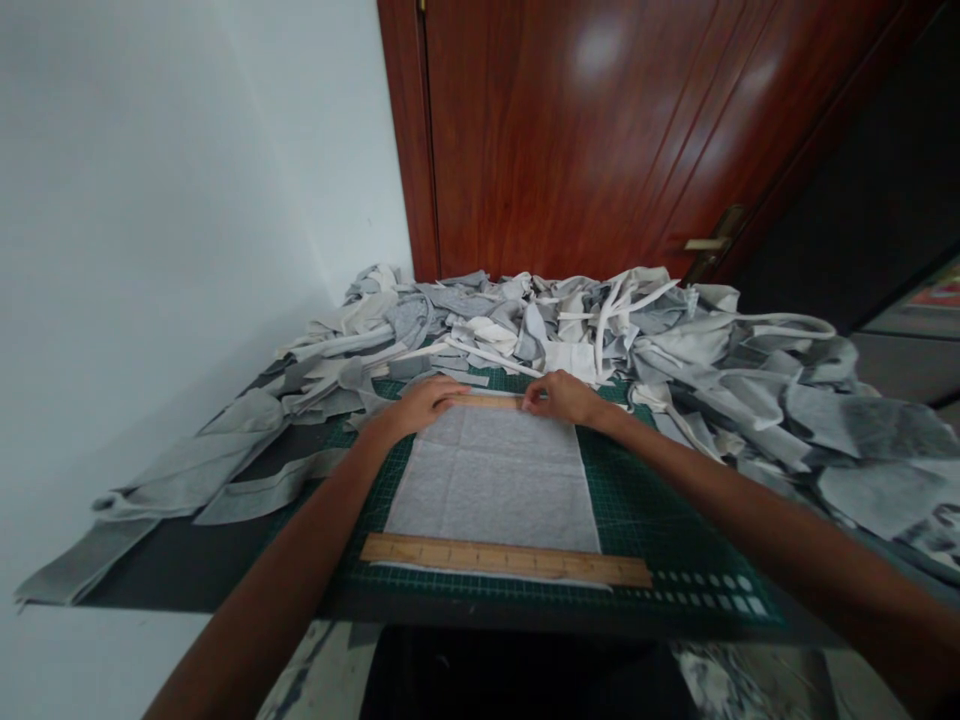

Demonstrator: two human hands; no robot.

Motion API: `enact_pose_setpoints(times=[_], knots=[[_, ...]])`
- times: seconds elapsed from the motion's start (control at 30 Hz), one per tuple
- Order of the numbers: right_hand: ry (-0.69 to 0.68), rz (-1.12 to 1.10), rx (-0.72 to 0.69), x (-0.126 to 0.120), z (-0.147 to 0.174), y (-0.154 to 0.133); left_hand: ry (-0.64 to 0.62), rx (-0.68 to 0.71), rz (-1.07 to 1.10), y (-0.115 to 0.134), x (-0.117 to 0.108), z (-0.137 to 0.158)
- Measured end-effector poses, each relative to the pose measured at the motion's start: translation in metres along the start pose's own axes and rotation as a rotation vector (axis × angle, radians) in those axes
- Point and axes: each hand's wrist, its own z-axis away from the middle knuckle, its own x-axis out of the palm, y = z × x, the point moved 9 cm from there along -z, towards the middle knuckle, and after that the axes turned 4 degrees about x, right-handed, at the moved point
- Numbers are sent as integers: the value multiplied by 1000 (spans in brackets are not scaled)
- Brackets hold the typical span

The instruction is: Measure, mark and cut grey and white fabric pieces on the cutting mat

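We see the grey cloth point(495, 475) lying flat on the green cutting mat point(630, 500). A wooden ruler point(506, 560) crosses it at six o'clock, a second ruler point(487, 401) at twelve. Our left hand point(429, 403), at eleven, and right hand point(561, 399), at one, touch this second one, fingers bent (pinching or only pressing, we cannot tell). Beyond, at twelve, fabric scraps point(517, 325) are heaped.

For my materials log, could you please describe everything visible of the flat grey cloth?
The cloth is pale grey, thin-looking, roughly rectangular, faintly creased, flat on a green mat. A wooden ruler crosses its near end; the left hand and right hand touch a wooden strip across its far end.
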Motion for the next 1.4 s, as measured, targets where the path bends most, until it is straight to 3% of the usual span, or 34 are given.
enact_pose_setpoints(times=[0.17, 0.33, 0.63, 0.8, 0.97, 1.27, 1.4], knots=[[53, -161, -73, 7, -20, -44, 30, 3, 10, -7, -11, 7], [49, -178, -107, 24, -44, -82, 35, 37, 59, -7, -14, 10], [57, -119, -112, 42, -69, -100, 15, -170, 436, -30, -14, 22], [48, -77, -108, 42, -71, -108, 5, -171, 410, -32, -12, 21], [37, -31, -82, 32, -56, -97, -25, -165, 389, -31, -13, 20], [26, 35, 22, 7, -10, -24, -87, -108, 306, -29, -18, 20], [36, 9, 15, 7, -9, -24, -114, -71, 258, -24, -25, 25]])
